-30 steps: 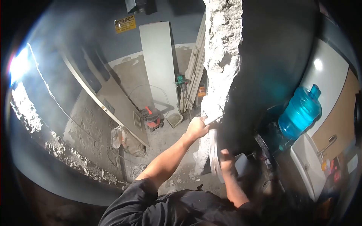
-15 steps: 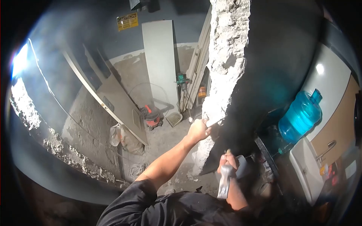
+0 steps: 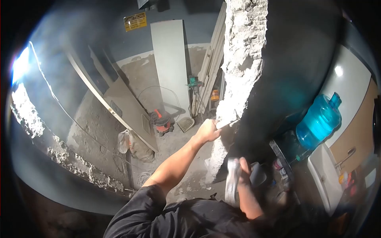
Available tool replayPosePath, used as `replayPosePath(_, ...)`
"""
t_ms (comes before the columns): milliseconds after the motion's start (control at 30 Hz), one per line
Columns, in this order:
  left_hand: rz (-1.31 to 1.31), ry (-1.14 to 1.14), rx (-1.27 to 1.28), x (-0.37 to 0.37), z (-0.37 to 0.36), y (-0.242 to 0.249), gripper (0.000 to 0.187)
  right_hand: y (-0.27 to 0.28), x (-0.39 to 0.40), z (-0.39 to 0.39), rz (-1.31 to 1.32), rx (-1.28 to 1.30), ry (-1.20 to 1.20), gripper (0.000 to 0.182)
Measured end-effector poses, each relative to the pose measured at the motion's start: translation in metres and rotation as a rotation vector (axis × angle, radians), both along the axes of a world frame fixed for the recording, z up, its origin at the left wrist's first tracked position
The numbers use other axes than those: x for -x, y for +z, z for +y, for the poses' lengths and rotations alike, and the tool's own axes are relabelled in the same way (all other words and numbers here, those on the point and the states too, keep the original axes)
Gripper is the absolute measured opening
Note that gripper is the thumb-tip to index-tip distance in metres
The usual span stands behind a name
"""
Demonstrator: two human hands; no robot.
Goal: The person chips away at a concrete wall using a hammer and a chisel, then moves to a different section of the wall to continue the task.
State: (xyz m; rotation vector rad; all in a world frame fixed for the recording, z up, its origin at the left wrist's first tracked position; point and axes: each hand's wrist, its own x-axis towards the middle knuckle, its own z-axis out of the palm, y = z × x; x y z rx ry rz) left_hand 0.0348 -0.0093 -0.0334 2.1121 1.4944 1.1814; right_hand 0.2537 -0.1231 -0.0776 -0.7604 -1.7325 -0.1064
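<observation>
My left hand (image 3: pixel 207 130) is closed around a chisel (image 3: pixel 226 124), whose far end meets the rough white broken edge of a wall (image 3: pixel 243 75). Lower down and nearer my body, my right hand (image 3: pixel 244 173) grips a hammer (image 3: pixel 231 183). Its silver metal head faces me, blurred by motion and apart from the chisel. Most of the hammer's handle is hidden behind the head and my fingers.
A blue water jug (image 3: pixel 319 122) stands at the right near a white sink (image 3: pixel 325 178). Beyond the wall edge are a red-and-black vacuum (image 3: pixel 162 125), a dustpan (image 3: pixel 185 124), a leaning white board (image 3: pixel 170 63) and long planks (image 3: pixel 209 63). Filled bags (image 3: pixel 139 147) rest at left.
My right hand and the hammer have shifted, with the hammer head now higher and slightly left. My left hand keeps the chisel at the wall edge. The view has moved slightly.
</observation>
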Motion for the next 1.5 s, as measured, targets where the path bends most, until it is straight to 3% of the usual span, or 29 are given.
replayPosePath(33,0.003,-0.031,0.008,0.002,-0.001,0.001,0.017,-0.007,-0.002,0.006,-0.168,0.013,-0.067,0.021)
replayPosePath(67,-0.010,-0.048,-0.016,0.003,-0.001,0.002,0.018,-0.020,0.002,0.018,0.086,0.398,0.129,0.020)
replayPosePath(100,-0.007,-0.055,-0.013,0.005,-0.003,0.003,0.018,-0.035,0.011,0.025,0.059,0.449,-0.130,0.019)
replayPosePath(167,0.026,-0.019,0.069,0.011,0.001,0.011,0.025,-0.016,0.015,0.009,-0.006,0.043,-0.240,0.014)
replayPosePath(233,0.015,-0.034,0.045,0.014,0.008,0.002,0.017,-0.006,0.017,-0.004,0.083,0.143,0.040,0.015)
replayPosePath(267,-0.005,-0.061,0.020,0.014,0.009,0.001,0.017,0.008,0.017,-0.015,-0.068,0.029,-0.040,0.020)
replayPosePath(300,-0.024,-0.085,-0.007,0.015,0.010,0.000,0.017,0.001,0.020,-0.013,-0.052,-0.125,-0.135,0.024)
replayPosePath(367,-0.014,-0.111,0.006,0.018,0.014,0.000,0.017,0.004,0.031,-0.010,0.166,-0.119,0.047,0.026)
replayPosePath(400,0.000,-0.132,0.018,0.020,0.015,0.000,0.016,-0.010,0.032,-0.012,0.184,0.041,0.044,0.025)
replayPosePath(433,0.008,-0.146,0.021,0.021,0.016,0.000,0.016,-0.017,0.032,-0.006,-0.038,0.023,-0.209,0.021)
replayPosePath(500,0.005,-0.156,0.055,0.022,0.018,0.001,0.014,-0.027,0.035,0.016,0.137,0.453,0.043,0.008)
replayPosePath(533,0.011,-0.168,0.056,0.023,0.018,0.001,0.014,-0.021,0.048,0.013,0.183,0.745,-0.178,0.010)
replayPosePath(567,0.015,-0.156,0.025,0.024,0.017,0.002,0.015,-0.019,0.055,0.008,0.192,0.744,-0.186,0.010)
replayPosePath(633,0.012,-0.148,-0.017,0.025,0.017,0.011,0.016,-0.013,0.061,0.003,0.294,0.371,-0.087,0.022)
replayPosePath(667,-0.093,-0.133,0.079,0.023,0.011,0.012,0.018,-0.005,0.059,-0.006,0.244,0.333,-0.037,0.026)
replayPosePath(700,-0.198,-0.117,0.176,0.020,0.003,0.012,0.020,-0.024,0.054,-0.007,0.151,0.338,-0.050,0.008)
replayPosePath(767,-0.254,-0.031,0.102,0.013,-0.009,0.005,0.024,-0.094,0.038,-0.003,0.550,0.702,0.171,0.009)
replayPosePath(800,-0.253,-0.041,0.081,0.010,-0.019,0.000,0.025,-0.098,0.032,-0.008,0.456,0.544,0.223,0.013)
replayPosePath(900,-0.196,-0.169,0.009,0.005,-0.043,-0.013,0.027,-0.056,0.014,-0.052,0.166,0.501,0.044,0.016)
replayPosePath(933,-0.156,-0.168,-0.031,0.000,-0.045,-0.015,0.024,-0.075,-0.001,-0.066,0.126,0.868,-0.046,0.011)
replayPosePath(967,-0.115,-0.165,-0.073,-0.006,-0.046,-0.014,0.023,-0.074,-0.007,-0.069,0.017,0.600,-0.020,0.016)
replayPosePath(1033,-0.133,-0.131,-0.091,-0.018,-0.047,-0.003,0.020,-0.064,-0.024,-0.083,0.179,0.624,0.140,0.028)
replayPosePath(1067,-0.147,-0.103,-0.105,-0.023,-0.047,0.003,0.018,-0.171,-0.043,-0.067,0.217,0.474,0.046,0.041)
replayPosePath(1167,-0.154,-0.067,-0.099,-0.033,-0.038,0.005,0.018,-0.112,-0.061,-0.065,0.352,0.568,0.273,0.051)
replayPosePath(1233,-0.128,-0.032,-0.074,-0.037,-0.035,0.006,0.018,-0.077,-0.066,-0.059,0.352,0.583,0.298,0.058)
replayPosePath(1433,-0.151,-0.031,-0.039,-0.043,-0.032,0.003,0.023,-0.041,-0.062,-0.055,0.403,0.506,0.370,0.056)
replayPosePath(1500,-0.195,-0.080,-0.009,-0.040,-0.030,0.003,0.027,-0.020,-0.060,-0.051,0.165,0.145,0.326,0.031)
